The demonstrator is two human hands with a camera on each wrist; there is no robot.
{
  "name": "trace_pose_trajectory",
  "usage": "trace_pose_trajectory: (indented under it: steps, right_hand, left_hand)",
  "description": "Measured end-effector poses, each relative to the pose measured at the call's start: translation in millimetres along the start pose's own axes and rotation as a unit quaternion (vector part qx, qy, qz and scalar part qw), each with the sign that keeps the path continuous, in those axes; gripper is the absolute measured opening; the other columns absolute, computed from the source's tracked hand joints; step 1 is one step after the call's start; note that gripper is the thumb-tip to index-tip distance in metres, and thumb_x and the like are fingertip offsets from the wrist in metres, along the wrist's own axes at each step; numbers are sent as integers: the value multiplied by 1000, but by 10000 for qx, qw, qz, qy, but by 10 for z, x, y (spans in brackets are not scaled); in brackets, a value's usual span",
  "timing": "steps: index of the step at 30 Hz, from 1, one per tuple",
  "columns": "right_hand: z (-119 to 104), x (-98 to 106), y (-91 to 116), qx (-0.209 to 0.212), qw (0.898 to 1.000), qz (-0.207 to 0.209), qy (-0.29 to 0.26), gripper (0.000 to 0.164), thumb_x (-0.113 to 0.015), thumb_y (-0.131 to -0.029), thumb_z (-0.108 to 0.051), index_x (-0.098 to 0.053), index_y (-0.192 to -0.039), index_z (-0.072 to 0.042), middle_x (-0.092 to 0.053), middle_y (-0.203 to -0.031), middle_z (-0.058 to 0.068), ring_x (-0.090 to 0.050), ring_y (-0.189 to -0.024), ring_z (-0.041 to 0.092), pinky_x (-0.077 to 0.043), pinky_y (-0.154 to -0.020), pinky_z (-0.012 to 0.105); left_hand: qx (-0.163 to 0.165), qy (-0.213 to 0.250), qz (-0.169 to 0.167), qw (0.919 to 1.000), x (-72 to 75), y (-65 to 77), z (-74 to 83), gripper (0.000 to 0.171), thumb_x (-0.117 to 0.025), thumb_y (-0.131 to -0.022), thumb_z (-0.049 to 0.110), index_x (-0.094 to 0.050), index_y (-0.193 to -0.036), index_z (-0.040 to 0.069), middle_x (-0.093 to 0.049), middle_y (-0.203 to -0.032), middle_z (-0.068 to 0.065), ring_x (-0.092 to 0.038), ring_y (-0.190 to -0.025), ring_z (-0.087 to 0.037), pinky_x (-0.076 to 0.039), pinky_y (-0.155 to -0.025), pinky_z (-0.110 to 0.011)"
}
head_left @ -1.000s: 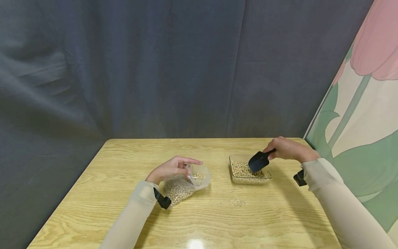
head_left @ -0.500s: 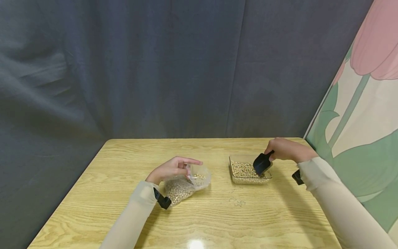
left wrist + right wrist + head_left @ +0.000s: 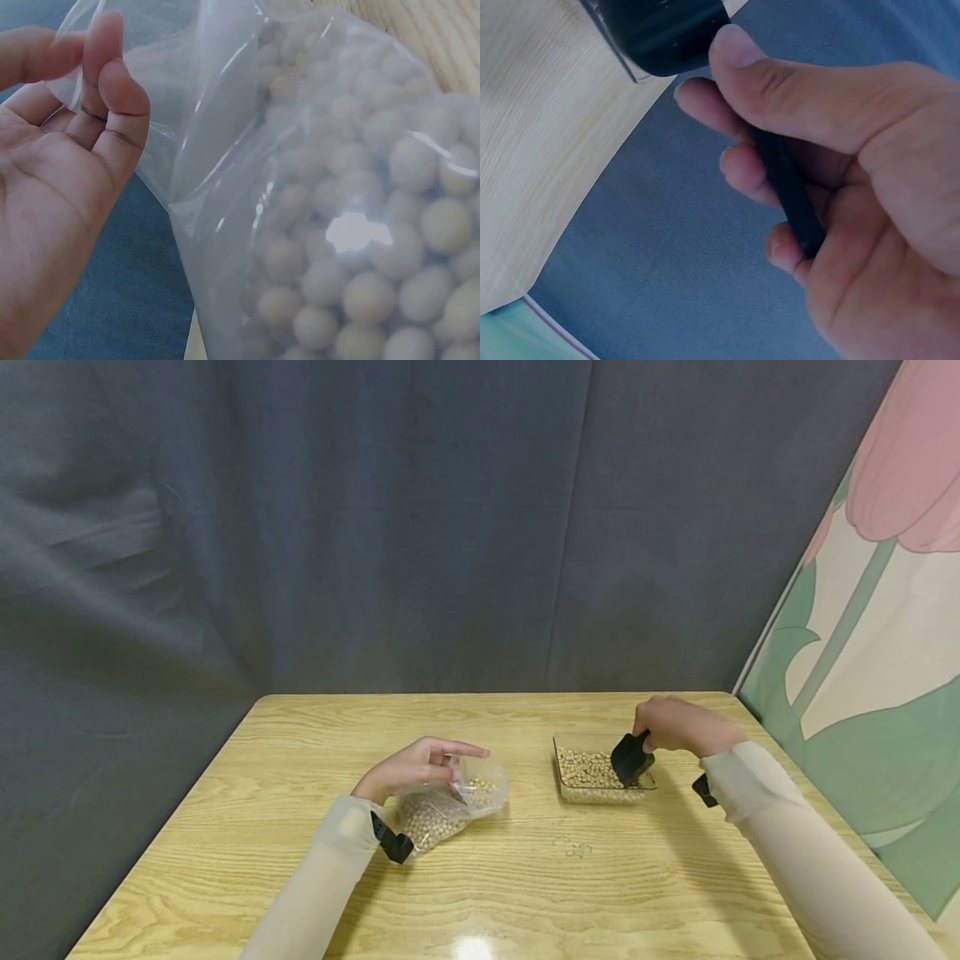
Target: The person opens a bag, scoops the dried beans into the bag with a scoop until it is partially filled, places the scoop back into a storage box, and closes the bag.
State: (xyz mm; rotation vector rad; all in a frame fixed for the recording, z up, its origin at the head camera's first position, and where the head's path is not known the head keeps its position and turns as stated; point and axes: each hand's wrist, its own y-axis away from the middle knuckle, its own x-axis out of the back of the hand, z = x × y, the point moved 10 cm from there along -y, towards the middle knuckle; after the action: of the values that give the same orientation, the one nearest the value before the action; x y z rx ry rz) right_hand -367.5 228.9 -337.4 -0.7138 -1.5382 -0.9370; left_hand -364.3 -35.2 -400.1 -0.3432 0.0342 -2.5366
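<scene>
My left hand (image 3: 411, 768) pinches the rim of a clear plastic bag (image 3: 489, 777), holding its mouth raised. Round, pale dried beans that look like soybeans (image 3: 367, 296) fill the bag's lower part, seen close up in the left wrist view. On the right, my right hand (image 3: 678, 724) grips the handle of a black scoop (image 3: 630, 758). The scoop's bowl points down into a clear rectangular container (image 3: 600, 796) of the same beans (image 3: 585, 768), its front edge among them. The right wrist view shows fingers and thumb wrapped round the scoop handle (image 3: 787, 191).
Both things rest on a wooden table (image 3: 450, 893) with a dark curtain (image 3: 420, 527) behind it. A wall with a painted tulip (image 3: 862, 635) borders the right side. Faint marks (image 3: 573, 846) show on the tabletop in front of the container.
My right hand has shifted a little left, and the scoop has moved right and tilted steeper inside the container. The left hand and the bag have stayed still.
</scene>
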Motion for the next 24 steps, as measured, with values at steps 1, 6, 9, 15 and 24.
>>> trace_pose_trajectory:
  steps: [1,6,9,15,24]
  right_hand:
    - [1,-3,3,-31,10000,7,-37,26,-73,-77,-1,-57,-59,-12,-31,-59,-8,-26,-56,8,-23,-54,24]
    - [1,-57,-6,-149,9993,-104,-333,44,-72,-79,-1,-38,-56,-17,-21,-61,-8,-19,-56,9,-19,-54,25]
    - [9,-93,-5,-238,9980,-186,-552,54,-71,-81,0,-25,-60,-20,-13,-63,-6,-14,-57,11,-16,-55,27]
    - [50,-117,-23,-258,9966,-173,-756,54,-70,-82,0,-25,-60,-21,-12,-62,-6,-13,-56,10,-16,-55,27]
    - [141,-198,-11,-46,9938,-111,-1105,10,-70,-83,-3,-75,-90,3,-66,-73,7,-54,-60,11,-44,-56,25]
  left_hand:
    - [-10,-8,-11,10000,0,-3,0,47,-49,-93,-7,-46,-139,-5,-60,-64,-14,-63,-71,-15,-57,-76,-35]
    - [-6,-21,-36,10000,-1,-4,-11,46,-48,-93,-7,-46,-139,-5,-59,-61,-12,-63,-70,-16,-57,-76,-35]
    - [-12,-25,-49,10000,-3,-6,-16,47,-48,-93,-7,-45,-140,-6,-60,-62,-12,-63,-70,-17,-57,-76,-37]
    - [6,55,-64,10000,-2,-2,-10,46,-48,-93,-7,-45,-140,-6,-59,-62,-10,-64,-72,-16,-57,-77,-37]
    - [67,41,-55,10000,12,9,-30,47,-47,-93,-8,-46,-140,-4,-58,-60,-11,-65,-72,-16,-57,-77,-37]
